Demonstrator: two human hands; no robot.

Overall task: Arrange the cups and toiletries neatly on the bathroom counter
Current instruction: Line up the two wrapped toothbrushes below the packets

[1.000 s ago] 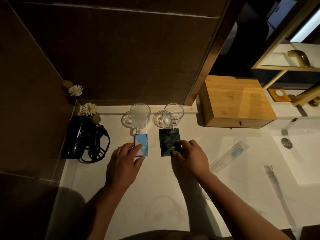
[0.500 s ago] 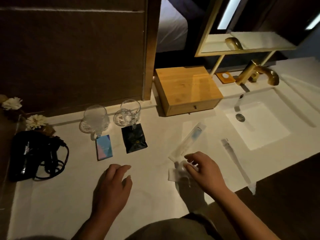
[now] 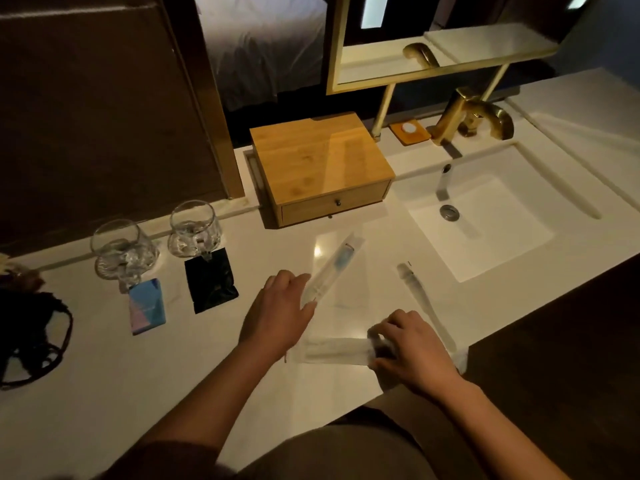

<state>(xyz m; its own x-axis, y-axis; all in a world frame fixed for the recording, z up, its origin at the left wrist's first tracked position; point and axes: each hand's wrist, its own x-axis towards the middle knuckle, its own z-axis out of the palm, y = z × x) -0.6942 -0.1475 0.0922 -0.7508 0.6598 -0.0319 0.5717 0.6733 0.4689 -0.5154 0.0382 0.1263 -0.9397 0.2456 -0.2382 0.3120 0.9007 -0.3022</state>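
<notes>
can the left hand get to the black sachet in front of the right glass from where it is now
Probably yes: the left hand rests on the toothbrush packet's near end, and only bare counter lies between it and the black sachet.

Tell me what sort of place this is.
Most likely a hotel bathroom vanity. A white counter holds a sink with a gold faucet under a framed mirror, and sealed toiletry packets lie near two glass cups.

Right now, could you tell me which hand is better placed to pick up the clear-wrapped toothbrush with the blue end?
Left. The left hand already touches the clear-wrapped toothbrush; the right hand is busy gripping another clear packet.
</notes>
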